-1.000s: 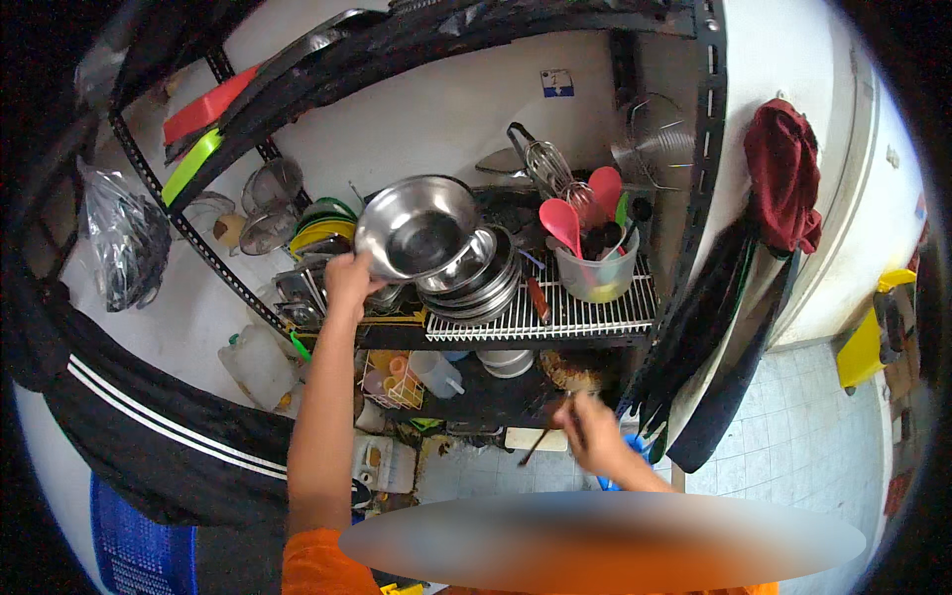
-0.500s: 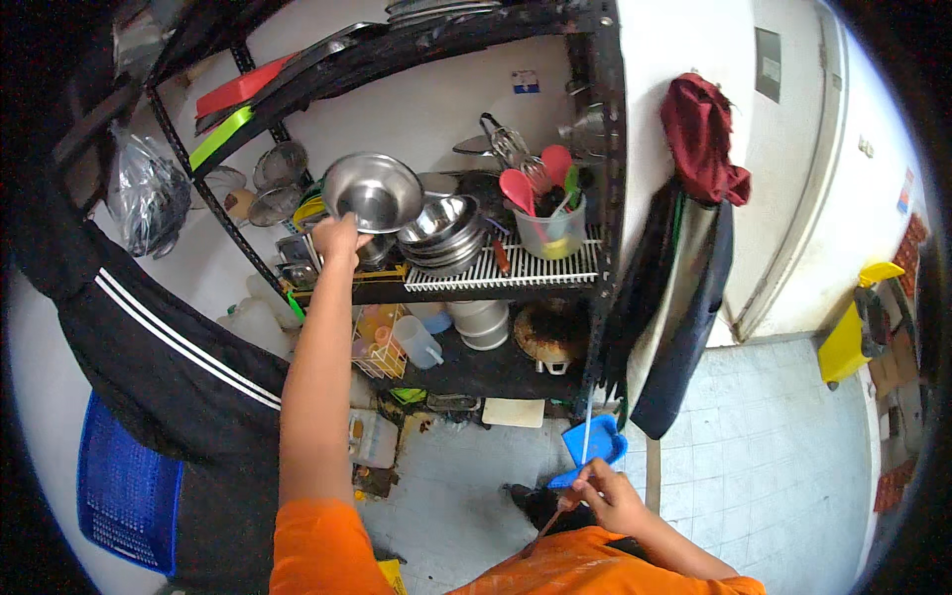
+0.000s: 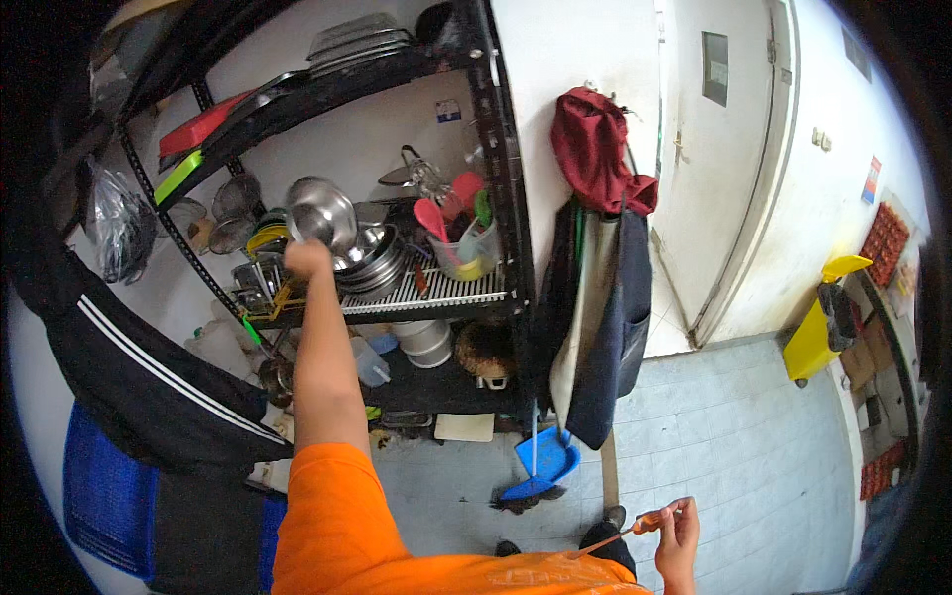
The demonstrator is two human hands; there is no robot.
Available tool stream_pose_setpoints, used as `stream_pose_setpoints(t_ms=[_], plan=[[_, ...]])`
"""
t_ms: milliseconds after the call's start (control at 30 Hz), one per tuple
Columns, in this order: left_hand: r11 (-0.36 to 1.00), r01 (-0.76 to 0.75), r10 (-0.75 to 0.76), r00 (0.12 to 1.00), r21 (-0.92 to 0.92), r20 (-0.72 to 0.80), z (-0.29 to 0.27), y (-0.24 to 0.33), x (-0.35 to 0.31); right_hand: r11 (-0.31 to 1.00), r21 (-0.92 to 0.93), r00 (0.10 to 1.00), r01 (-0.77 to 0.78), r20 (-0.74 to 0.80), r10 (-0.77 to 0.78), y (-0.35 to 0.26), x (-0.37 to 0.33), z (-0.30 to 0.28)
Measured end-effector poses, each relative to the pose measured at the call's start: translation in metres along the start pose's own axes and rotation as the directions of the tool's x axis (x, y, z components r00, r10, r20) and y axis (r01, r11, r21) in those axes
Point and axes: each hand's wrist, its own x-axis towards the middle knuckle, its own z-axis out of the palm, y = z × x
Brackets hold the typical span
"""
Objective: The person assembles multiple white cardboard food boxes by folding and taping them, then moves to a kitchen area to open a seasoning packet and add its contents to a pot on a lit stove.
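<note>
My left hand (image 3: 309, 260) reaches up to the shelf, its fingers closed at the near rim of a shiny steel bowl (image 3: 322, 213). The bowl is tilted, its inside facing me, beside and above a stack of nested steel bowls (image 3: 375, 270). Whether it touches the stack I cannot tell. Low at the right, my right hand (image 3: 678, 543) is closed on a thin tool with an orange handle (image 3: 650, 521). Its narrow shaft points left toward my orange shirt; the exact kind is unclear.
A clear tub of utensils (image 3: 466, 253) stands right of the bowls on a white rack. Sieves (image 3: 236, 198) hang at the left. Aprons (image 3: 600, 297) hang beside the shelf post. A blue dustpan (image 3: 545, 464) stands on the floor, a yellow bin (image 3: 815, 332) farther right.
My view has turned to the right. The bowl in my left hand has tipped more steeply. My right hand has moved out to the right, bringing the orange handle into view.
</note>
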Motion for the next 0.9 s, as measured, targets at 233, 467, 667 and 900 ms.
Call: stream_pose_setpoints(t_ms=[233, 467, 667, 900], plan=[[0.989, -0.120, 0.137, 0.968, -0.091, 0.211, -0.024, -0.058, -0.068, 0.916, 0.397, 0.940, -0.066, -0.284, 0.190, 0.018, 0.074, -0.116], [0.247, 0.697, -0.403, 0.705, -0.673, 0.583, -0.128, 0.004, -0.456, 0.774, 0.474, 0.900, -0.420, 0.110, 0.421, 0.023, 0.163, -0.187], [0.310, 0.869, -0.159, 0.448, -0.386, 0.880, -0.068, 0.154, -0.618, 0.937, 0.080, 0.868, -0.339, 0.410, 0.279, 0.022, 0.302, -0.250], [0.555, 0.806, 0.022, 0.236, -0.208, 0.971, 0.095, 0.220, -0.680, 0.774, -0.568, 0.941, 0.279, 0.324, -0.101, -0.049, 0.526, -0.232]])
